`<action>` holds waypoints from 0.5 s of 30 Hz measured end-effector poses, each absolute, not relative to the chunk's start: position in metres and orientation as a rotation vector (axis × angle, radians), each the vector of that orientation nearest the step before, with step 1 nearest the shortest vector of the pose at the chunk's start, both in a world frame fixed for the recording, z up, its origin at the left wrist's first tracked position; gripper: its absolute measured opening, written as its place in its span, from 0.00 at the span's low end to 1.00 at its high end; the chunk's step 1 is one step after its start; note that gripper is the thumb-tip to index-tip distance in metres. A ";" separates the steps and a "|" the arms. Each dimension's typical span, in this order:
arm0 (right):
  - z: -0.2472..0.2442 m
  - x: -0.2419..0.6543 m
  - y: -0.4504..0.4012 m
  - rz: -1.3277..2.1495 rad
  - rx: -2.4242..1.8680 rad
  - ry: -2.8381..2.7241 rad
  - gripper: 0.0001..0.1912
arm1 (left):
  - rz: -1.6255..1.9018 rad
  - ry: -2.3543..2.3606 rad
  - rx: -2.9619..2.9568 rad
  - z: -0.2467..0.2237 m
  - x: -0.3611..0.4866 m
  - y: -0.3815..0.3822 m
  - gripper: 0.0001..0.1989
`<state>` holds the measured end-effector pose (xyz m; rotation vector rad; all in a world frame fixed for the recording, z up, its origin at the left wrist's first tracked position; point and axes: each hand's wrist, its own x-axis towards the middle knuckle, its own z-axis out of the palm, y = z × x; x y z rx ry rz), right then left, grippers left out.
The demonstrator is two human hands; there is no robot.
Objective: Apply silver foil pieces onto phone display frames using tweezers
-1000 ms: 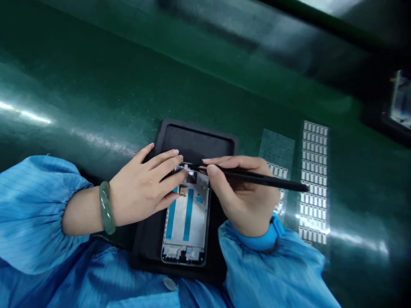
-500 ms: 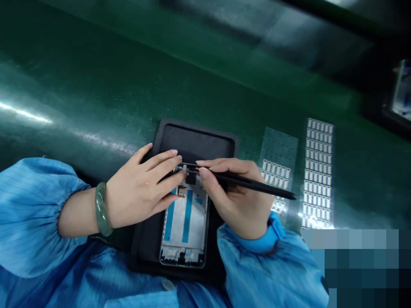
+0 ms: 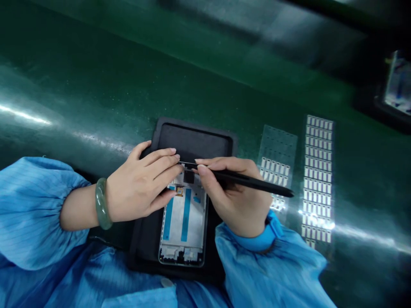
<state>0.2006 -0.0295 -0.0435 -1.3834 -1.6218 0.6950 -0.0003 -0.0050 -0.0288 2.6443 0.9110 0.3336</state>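
A phone mid-frame lies in the black tray in front of me, its silvery inside facing up with two blue strips along it. My left hand rests over the frame's upper left part, fingers stretched out and a little spread. Its fingertips are by the tips of the black tweezers. My right hand pinches these tweezers from the right, over the upper end of the frame. Whether anything is between the tweezer tips I cannot tell. A small copper-coloured flex piece shows below my left fingers.
The black tray sits on a green work surface. To the right lie a partly used sheet of small pale stickers and a fuller sheet. Another phone-like part rests in a dark holder at the far right.
The view has shifted slightly. Both hands and the tweezers stay at the upper end of the phone frame, with only tiny movement.
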 end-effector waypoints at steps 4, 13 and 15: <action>-0.041 0.200 -0.029 0.700 -1.340 -1.576 0.13 | 0.349 0.910 2.643 -0.029 -0.001 -0.005 0.17; -0.040 0.197 -0.024 0.765 -1.355 -1.635 0.13 | 0.352 0.910 2.627 -0.030 -0.001 -0.005 0.18; -0.040 0.196 -0.024 0.741 -1.382 -1.640 0.12 | 0.356 0.907 2.629 -0.030 -0.001 -0.005 0.17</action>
